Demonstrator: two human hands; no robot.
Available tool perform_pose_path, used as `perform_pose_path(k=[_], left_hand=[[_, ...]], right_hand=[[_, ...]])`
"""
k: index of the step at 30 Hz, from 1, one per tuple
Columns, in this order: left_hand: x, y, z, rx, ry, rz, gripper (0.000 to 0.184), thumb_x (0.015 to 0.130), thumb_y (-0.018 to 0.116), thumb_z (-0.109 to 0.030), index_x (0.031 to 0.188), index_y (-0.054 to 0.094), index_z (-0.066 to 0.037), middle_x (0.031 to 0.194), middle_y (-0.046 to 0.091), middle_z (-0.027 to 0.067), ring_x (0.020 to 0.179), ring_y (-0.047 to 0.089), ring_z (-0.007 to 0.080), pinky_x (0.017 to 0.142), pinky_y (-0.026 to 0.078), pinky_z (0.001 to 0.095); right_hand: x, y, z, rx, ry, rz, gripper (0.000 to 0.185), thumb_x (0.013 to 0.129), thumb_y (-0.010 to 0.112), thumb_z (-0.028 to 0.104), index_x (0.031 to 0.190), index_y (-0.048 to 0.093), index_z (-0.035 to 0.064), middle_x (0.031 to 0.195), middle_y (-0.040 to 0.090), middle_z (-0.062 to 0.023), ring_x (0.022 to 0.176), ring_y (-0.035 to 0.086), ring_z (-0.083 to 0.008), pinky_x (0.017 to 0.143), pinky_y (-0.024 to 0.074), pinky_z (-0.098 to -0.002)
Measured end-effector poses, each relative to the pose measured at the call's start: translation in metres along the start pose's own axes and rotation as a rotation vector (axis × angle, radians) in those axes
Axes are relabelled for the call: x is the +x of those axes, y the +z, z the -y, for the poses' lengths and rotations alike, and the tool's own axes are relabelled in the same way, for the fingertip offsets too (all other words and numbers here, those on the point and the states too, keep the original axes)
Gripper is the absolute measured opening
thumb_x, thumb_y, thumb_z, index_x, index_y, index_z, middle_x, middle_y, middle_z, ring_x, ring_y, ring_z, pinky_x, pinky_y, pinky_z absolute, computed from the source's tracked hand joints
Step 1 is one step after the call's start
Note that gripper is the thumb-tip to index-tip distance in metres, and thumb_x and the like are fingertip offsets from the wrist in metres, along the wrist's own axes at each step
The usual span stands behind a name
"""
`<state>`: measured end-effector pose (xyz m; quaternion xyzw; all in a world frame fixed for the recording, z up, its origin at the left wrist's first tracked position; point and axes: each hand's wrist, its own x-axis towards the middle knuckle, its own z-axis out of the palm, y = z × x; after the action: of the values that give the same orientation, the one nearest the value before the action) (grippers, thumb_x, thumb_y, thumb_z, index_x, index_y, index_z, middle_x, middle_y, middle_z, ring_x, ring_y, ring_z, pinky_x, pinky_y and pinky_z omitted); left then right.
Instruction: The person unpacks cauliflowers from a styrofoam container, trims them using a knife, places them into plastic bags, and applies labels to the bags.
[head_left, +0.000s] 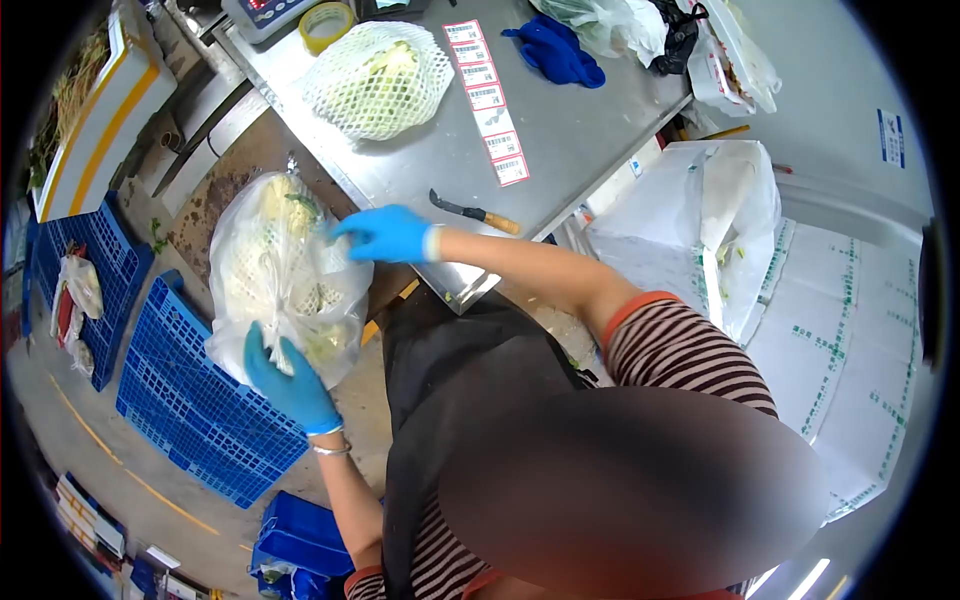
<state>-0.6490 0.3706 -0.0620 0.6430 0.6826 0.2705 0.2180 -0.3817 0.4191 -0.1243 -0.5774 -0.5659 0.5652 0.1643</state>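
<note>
A clear plastic bag (pixel 235 290) bulges with pale green-white vegetables in white foam netting, and its top is gathered into a twist in the middle. My left hand (pixel 290 388), in a blue glove, is at the bag's near side with fingers and thumb around the gathered plastic; its exact hold is partly hidden. My right hand (pixel 388 235), also gloved in blue, reaches to the bag's right side, fingers stretched and tips over the plastic. Near that hand, a curved knife (pixel 475 212) with a wooden handle lies on the metal table (pixel 410 165).
On the table are a netted vegetable (pixel 380 80), a label strip (pixel 487 100), yellow tape (pixel 326 27), a scale (pixel 265 15) and a blue cloth (pixel 555 50). Blue pallets (pixel 205 390) lie on the floor at left. A lined bin (pixel 690 200) stands at right.
</note>
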Motion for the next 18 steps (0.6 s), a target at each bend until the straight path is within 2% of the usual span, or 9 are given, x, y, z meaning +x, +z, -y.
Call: perform_pose_path(k=[1, 2, 4, 5, 7, 9, 13, 16, 18], left_hand=[[-0.006, 0.012, -0.014, -0.13, 0.016, 0.067, 0.035, 0.093, 0.059, -0.01, 0.127, 0.057, -0.001, 0.125, 0.059, 0.0131, 0.11, 0.055, 0.0244, 0.094, 0.044, 0.0354], [-0.009, 0.029, -0.025, -0.273, -0.051, 0.196, 0.033, 0.093, 0.059, -0.01, 0.125, 0.059, -0.002, 0.124, 0.06, 0.0109, 0.109, 0.056, 0.022, 0.094, 0.044, 0.034], [-0.015, 0.067, -0.061, -0.535, -0.141, 0.477, 0.029, 0.094, 0.059, -0.013, 0.122, 0.062, -0.004, 0.117, 0.062, 0.0082, 0.102, 0.059, 0.0184, 0.091, 0.046, 0.0304], [-0.015, 0.093, -0.075, -0.593, -0.114, 0.579, 0.026, 0.095, 0.059, -0.014, 0.118, 0.065, -0.003, 0.112, 0.064, 0.0079, 0.099, 0.059, 0.0168, 0.088, 0.047, 0.029], [-0.018, 0.138, -0.105, -0.627, -0.185, 0.774, 0.023, 0.095, 0.059, -0.016, 0.11, 0.068, -0.002, 0.101, 0.068, 0.0073, 0.094, 0.062, 0.0142, 0.086, 0.048, 0.0279], [-0.017, 0.185, -0.129, -0.589, -0.155, 0.843, 0.024, 0.093, 0.062, -0.02, 0.109, 0.069, -0.004, 0.096, 0.069, 0.0051, 0.086, 0.061, 0.0127, 0.08, 0.048, 0.0283], [-0.007, 0.284, -0.154, -0.686, -0.401, 0.943, 0.031, 0.09, 0.067, -0.033, 0.099, 0.069, -0.004, 0.089, 0.066, 0.0027, 0.076, 0.055, 0.011, 0.069, 0.045, 0.025], [0.012, 0.318, -0.173, -0.627, -0.581, 1.045, 0.036, 0.087, 0.07, -0.041, 0.093, 0.067, -0.005, 0.083, 0.064, 0.0009, 0.069, 0.053, 0.0101, 0.062, 0.042, 0.0227], [0.017, 0.329, -0.187, -0.616, -0.722, 1.088, 0.039, 0.086, 0.071, -0.044, 0.091, 0.066, -0.006, 0.08, 0.064, 0.0015, 0.066, 0.054, 0.0104, 0.06, 0.041, 0.0227]], right_hand=[[-0.026, -0.011, -0.024, 0.121, -0.042, -0.156, 0.039, 0.086, 0.062, 0.026, 0.124, 0.064, 0.0163, 0.108, 0.069, -0.013, 0.097, 0.068, -0.028, 0.089, 0.0516, -0.0379], [-0.049, -0.025, -0.057, 0.047, 0.016, -0.274, 0.036, 0.088, 0.06, 0.022, 0.123, 0.065, 0.0151, 0.106, 0.07, -0.0119, 0.096, 0.068, -0.0263, 0.087, 0.0524, -0.0367], [-0.093, -0.052, -0.112, 0.224, 0.245, -0.553, 0.033, 0.09, 0.058, 0.021, 0.12, 0.066, 0.0123, 0.098, 0.071, -0.0115, 0.089, 0.068, -0.0205, 0.081, 0.0537, -0.0329], [-0.113, -0.068, -0.134, 0.011, 0.325, -0.724, 0.031, 0.09, 0.06, 0.023, 0.117, 0.066, 0.0081, 0.094, 0.07, -0.0109, 0.082, 0.067, -0.0219, 0.078, 0.0539, -0.0343], [-0.141, -0.089, -0.194, 0.122, 0.375, -0.997, 0.039, 0.088, 0.064, 0.027, 0.121, 0.062, 0.0069, 0.09, 0.07, -0.0105, 0.08, 0.068, -0.0273, 0.076, 0.0541, -0.0372], [-0.151, -0.105, -0.209, 0.027, 0.478, -1.023, 0.049, 0.086, 0.067, 0.027, 0.13, 0.056, 0.0089, 0.089, 0.069, -0.0112, 0.08, 0.067, -0.0288, 0.076, 0.054, -0.0385], [-0.127, -0.116, -0.227, -0.291, 0.473, -0.939, 0.069, 0.082, 0.073, 0.027, 0.144, 0.044, 0.0128, 0.093, 0.068, -0.0126, 0.082, 0.067, -0.0278, 0.077, 0.0536, -0.0399], [-0.121, -0.128, -0.229, -0.033, 0.415, -0.786, 0.069, 0.084, 0.072, 0.021, 0.145, 0.043, 0.0122, 0.095, 0.067, -0.0099, 0.083, 0.066, -0.0205, 0.077, 0.0534, -0.0348], [-0.132, -0.134, -0.221, 0.29, 0.223, -0.728, 0.064, 0.086, 0.069, 0.016, 0.145, 0.044, 0.0115, 0.091, 0.064, -0.0055, 0.08, 0.062, -0.0144, 0.075, 0.0521, -0.0297]])
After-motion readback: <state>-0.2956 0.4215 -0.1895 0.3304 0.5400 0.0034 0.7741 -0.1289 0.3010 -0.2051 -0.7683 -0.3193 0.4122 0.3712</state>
